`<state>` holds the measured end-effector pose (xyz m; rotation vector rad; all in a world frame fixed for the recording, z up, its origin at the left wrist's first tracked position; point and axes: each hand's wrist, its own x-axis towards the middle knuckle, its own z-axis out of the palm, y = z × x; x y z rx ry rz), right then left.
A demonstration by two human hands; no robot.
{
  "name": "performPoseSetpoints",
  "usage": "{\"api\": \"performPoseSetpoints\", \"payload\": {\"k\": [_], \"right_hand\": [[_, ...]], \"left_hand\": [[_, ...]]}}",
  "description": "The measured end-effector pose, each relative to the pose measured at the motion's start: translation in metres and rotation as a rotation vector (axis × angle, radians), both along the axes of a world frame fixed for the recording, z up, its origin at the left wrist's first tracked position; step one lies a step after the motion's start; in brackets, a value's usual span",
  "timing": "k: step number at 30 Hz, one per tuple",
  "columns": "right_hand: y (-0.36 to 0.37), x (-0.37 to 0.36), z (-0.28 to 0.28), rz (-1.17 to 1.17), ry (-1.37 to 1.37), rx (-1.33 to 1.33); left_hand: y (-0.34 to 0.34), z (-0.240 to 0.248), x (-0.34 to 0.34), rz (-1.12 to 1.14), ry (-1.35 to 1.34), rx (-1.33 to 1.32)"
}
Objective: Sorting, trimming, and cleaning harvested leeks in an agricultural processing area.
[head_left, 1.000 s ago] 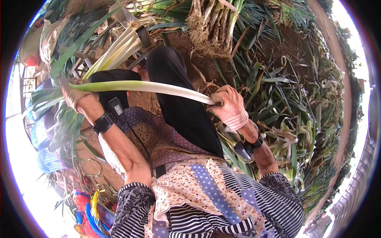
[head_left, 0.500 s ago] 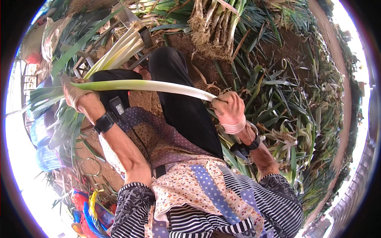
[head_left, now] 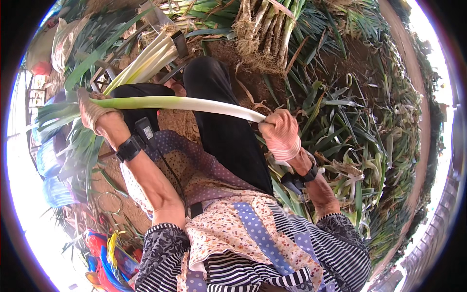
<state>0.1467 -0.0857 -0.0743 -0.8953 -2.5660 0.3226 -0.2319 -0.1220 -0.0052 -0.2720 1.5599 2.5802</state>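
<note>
A long leek (head_left: 194, 103), white at one end and green at the other, stretches across above my knees. My left hand (head_left: 98, 114), in a pinkish glove, is closed around its green part, with the leaves fanning out to the left. At the white end, my right hand (head_left: 281, 134), gloved in a striped pinkish glove, grips the tip; the root end is hidden in its fingers. Just beyond my left hand, a bundle of peeled leeks (head_left: 146, 63) leans in a metal frame (head_left: 179, 45).
Unpeeled leeks with hairy roots (head_left: 262, 39) lie ahead at the top. A broad heap of stripped leaves (head_left: 340, 126) spreads on the right. Colourful plastic strips (head_left: 104, 258) lie at lower left. Bare soil (head_left: 258, 90) shows between my knees and the heap.
Almost nothing differs. Both hands keep their hold on the leek, and its leaf ends at the left have shifted slightly.
</note>
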Motion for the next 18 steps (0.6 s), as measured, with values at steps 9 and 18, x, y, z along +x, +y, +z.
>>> {"api": "performPoseSetpoints", "payload": {"k": [9,18], "right_hand": [[-0.024,0.063,-0.068,-0.139,-0.31,-0.243],[-0.01,0.07,0.021,-0.483,-0.149,-0.248]], "left_hand": [[0.004,0.004,0.004,0.033,0.013,0.008],[0.004,-0.004,0.004,0.044,-0.004,0.04]]}}
